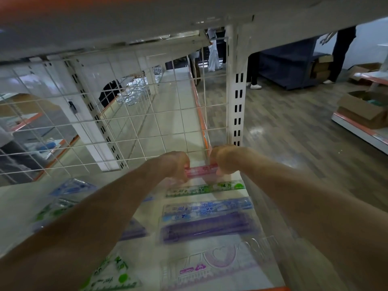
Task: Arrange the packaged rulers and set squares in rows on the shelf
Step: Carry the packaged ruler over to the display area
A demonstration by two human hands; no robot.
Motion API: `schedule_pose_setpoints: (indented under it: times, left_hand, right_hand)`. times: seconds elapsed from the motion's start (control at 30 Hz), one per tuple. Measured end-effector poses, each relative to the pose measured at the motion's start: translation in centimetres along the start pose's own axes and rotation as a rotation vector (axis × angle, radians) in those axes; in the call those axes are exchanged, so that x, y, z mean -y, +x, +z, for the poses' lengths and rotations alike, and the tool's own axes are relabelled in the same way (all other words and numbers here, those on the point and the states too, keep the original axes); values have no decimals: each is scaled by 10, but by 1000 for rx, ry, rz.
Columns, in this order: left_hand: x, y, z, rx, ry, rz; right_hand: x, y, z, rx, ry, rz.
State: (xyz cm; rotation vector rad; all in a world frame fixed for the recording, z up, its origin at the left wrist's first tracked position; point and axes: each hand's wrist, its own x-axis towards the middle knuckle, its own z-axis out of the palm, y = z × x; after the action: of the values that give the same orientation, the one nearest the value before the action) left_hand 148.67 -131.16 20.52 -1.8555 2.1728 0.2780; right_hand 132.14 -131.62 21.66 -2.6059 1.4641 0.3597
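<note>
The white shelf (174, 122) runs away from the person, fenced on its left by a wire grid (105, 114). Two bare forearms reach over it, and the left hand (174, 162) and right hand (224, 159) meet at the far end of a column of packs on the shelf's right side. Each grip is curled round one end of the pink ruler (202, 171), holding it crosswise. Whether it already touches the shelf cannot be told. The step in hand looks like setting this ruler down as the farthest in its column. The next move calls for laying it flat and parallel to the green ruler (205, 189) just nearer, with a similar gap, then letting go at both ends. By count the right column holds five packs: a clear pack (210, 267) with purple print nearest, then the purple ruler (207, 227), the blue ruler (207, 207), the green one and the pink one. On the left lie four set squares: the front green set square (111, 271), a purple set square (134, 229) partly hidden by the left forearm, a far green set square (54, 208) and a blue set square (72, 186), both blurred.
</note>
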Motion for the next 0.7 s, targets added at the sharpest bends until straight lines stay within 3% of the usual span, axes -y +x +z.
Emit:
schedule_pose_setpoints:
  times: [0.53, 0.7]
  left_hand:
    - [-8, -7, -5, 26, 60, -27]
    - [-6, -11, -5, -11, 80, -14]
  right_hand:
    - [6, -4, -9, 112, -44, 54]
    - [-4, -10, -9, 47, -15, 25]
